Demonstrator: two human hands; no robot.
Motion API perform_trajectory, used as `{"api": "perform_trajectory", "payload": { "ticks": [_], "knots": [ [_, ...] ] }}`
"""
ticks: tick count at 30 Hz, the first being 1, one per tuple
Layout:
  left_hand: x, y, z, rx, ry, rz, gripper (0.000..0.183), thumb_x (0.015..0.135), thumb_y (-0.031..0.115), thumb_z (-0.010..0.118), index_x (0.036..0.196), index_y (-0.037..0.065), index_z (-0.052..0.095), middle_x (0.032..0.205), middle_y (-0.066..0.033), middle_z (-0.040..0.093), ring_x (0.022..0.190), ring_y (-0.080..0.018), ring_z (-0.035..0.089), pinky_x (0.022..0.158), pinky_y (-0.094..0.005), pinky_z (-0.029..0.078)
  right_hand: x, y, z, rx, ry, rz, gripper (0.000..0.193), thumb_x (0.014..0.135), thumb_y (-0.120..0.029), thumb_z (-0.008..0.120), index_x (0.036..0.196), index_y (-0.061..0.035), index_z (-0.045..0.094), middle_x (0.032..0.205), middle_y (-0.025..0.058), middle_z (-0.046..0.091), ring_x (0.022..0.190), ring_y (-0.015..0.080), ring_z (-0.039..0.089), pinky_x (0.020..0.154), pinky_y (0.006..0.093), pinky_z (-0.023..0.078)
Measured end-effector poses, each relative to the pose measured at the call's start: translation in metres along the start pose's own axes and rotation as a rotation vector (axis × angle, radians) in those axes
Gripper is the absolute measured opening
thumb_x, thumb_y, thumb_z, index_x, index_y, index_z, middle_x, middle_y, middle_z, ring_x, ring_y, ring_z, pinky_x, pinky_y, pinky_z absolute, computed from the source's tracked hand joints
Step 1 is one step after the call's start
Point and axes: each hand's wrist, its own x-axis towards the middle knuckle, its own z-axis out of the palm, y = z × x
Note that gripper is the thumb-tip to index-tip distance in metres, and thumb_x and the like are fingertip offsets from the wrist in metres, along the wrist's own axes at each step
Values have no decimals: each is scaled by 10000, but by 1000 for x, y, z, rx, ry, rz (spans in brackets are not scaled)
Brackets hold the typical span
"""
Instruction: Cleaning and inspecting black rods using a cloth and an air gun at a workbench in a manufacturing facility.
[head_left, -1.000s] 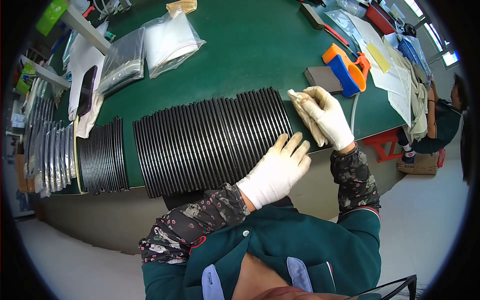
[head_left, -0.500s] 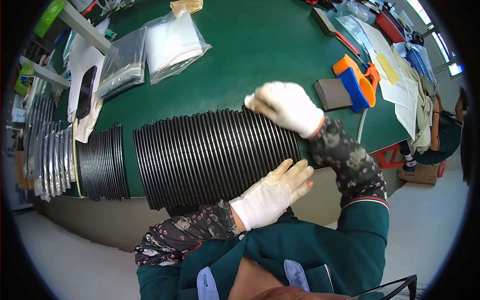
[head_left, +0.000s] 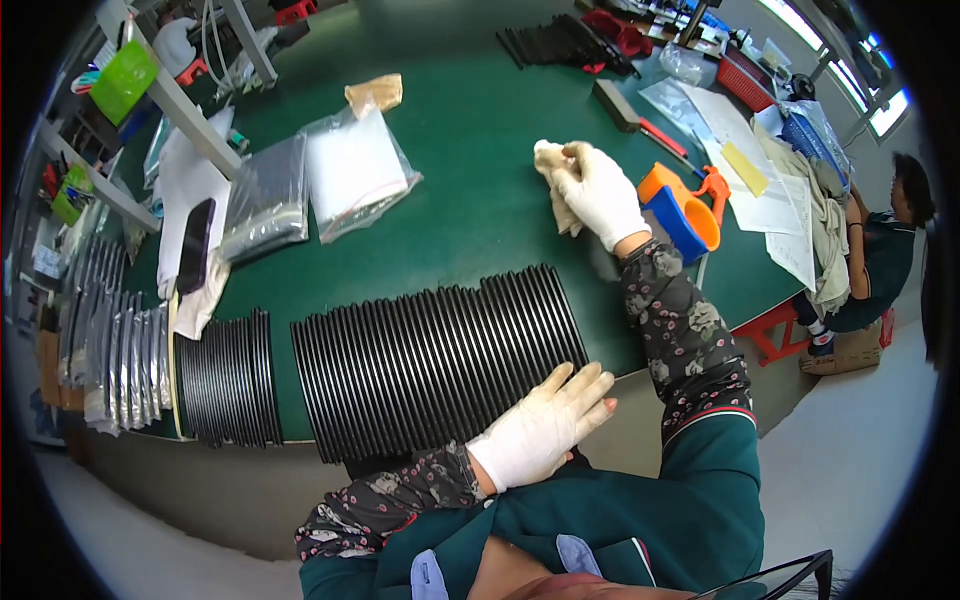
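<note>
A: What differs from half a second ago?

B: The right hand [head_left: 598, 195] has left the upper end of the black rods [head_left: 440, 360]. It's now above the green table [head_left: 460, 215], right of the frame's upper middle, fingers clamped on a folded cloth [head_left: 562, 200].

A: And the left hand [head_left: 535, 428]?

B: Still by the rods' lower right corner, fingers extended and slightly apart. Whether it presses on them, I can't tell. The rods lie in a row at lower centre.

A: Anything hidden?

B: The grey block [head_left: 657, 230], mostly, behind the right wrist and blue holder [head_left: 678, 226].
</note>
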Motion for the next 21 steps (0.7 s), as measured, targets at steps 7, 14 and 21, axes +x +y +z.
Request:
{"api": "perform_trajectory", "payload": {
  "ticks": [7,14,21],
  "knots": [
    [-12,-5,13,204,187,194,558,827,209,602,1360,147,451,1441,-121,409,1343,-280,392,1043,-495,372,23,-40,16,-172,3,-373,251,808,-195,652,1025,-73,684,1031,112,631,997,305,589,845,406,506],
    [-79,-19,-46,132,75,-343,686,714,312,764,1299,65,504,1408,-134,432,1334,-311,390,1053,-507,336,88,-88,95,-339,-84,-664,229,797,-120,587,992,-99,706,1139,108,606,1043,281,584,841,393,511],
    [-116,-28,-40,75,63,-467,684,764,419,712,1312,66,504,1429,-114,412,1345,-311,370,1084,-505,315,155,-82,188,-469,-220,-510,350,878,-185,517,1196,-99,633,1284,190,553,1143,327,574,943,428,478]
  ]
}}
